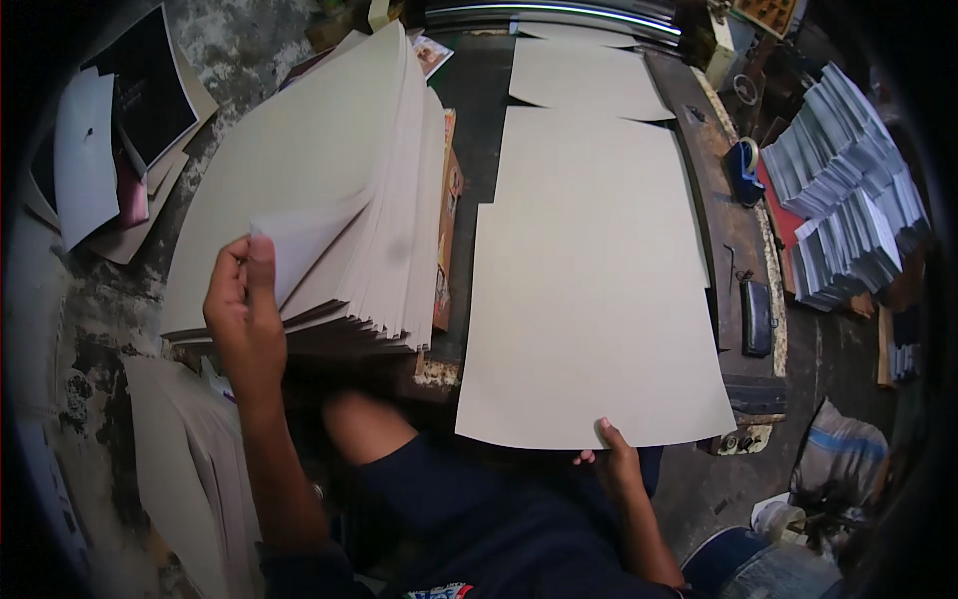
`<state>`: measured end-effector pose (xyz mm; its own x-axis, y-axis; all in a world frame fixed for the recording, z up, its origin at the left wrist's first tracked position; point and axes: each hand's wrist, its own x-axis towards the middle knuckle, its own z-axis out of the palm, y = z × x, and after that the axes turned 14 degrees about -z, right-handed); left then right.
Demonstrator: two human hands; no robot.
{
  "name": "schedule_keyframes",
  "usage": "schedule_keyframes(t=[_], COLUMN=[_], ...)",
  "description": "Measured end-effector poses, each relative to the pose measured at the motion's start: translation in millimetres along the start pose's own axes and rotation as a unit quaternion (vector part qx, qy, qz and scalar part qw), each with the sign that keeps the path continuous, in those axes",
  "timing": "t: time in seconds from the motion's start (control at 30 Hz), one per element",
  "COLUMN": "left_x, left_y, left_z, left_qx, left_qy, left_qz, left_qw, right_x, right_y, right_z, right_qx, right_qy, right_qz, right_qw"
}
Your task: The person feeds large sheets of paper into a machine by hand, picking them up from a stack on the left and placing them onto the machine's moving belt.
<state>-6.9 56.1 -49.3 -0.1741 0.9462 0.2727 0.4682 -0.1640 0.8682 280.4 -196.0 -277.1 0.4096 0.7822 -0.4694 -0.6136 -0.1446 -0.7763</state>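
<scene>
On the left, a tall stack of large cream paper sheets [289, 150] fans out at its near right edge. My left hand [249, 290] pinches the near corner of its top sheet [304, 235] between thumb and fingers, and that corner is lifted and folded back, showing a whiter underside. To the right, another large cream sheet [589, 290] lies flat on the dark machine bed. My right hand [614, 454] grips its near edge, thumb on top and fingers mostly hidden beneath. Farther up the bed, more cream sheets [589, 75] lie in line, partly overlapping.
A metal roller [569, 12] spans the far end. On the right are a blue tape dispenser [743, 170], a dark case [755, 317] and bundled paper stacks [848, 160]. Loose sheets [85, 160] lie at far left. A sack [840, 449] and blue drum [728, 559] stand lower right.
</scene>
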Motion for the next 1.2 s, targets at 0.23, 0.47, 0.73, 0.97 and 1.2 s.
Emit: schedule_keyframes(t=[0.23,0.47,0.73,0.97,1.2], left_x=[25.9,5.7,-51.5,-47.6,-28.2], left_y=[14.8,39.7,1.1,6.9,6.1], left_z=[-8.2,-19.5,1.9,-15.1,-41.8], left_qx=[-0.050,-0.035,0.019,0.015,-0.002], left_qy=[0.032,0.165,0.106,0.022,-0.099], left_qz=[0.034,0.135,0.103,0.038,0.004], left_qw=[0.998,0.976,0.989,0.999,0.995], right_x=[12.2,-11.8,-31.6,15.8,56.5], right_y=[6.2,16.1,19.3,8.1,-13.5], right_z=[-1.7,-11.0,-14.4,-12.9,9.9], right_qx=[0.002,0.003,-0.016,0.040,0.079], right_qy=[-0.048,-0.100,-0.111,-0.122,-0.102], right_qz=[-0.004,0.033,0.045,0.036,0.017], right_qw=[0.999,0.994,0.993,0.991,0.991])
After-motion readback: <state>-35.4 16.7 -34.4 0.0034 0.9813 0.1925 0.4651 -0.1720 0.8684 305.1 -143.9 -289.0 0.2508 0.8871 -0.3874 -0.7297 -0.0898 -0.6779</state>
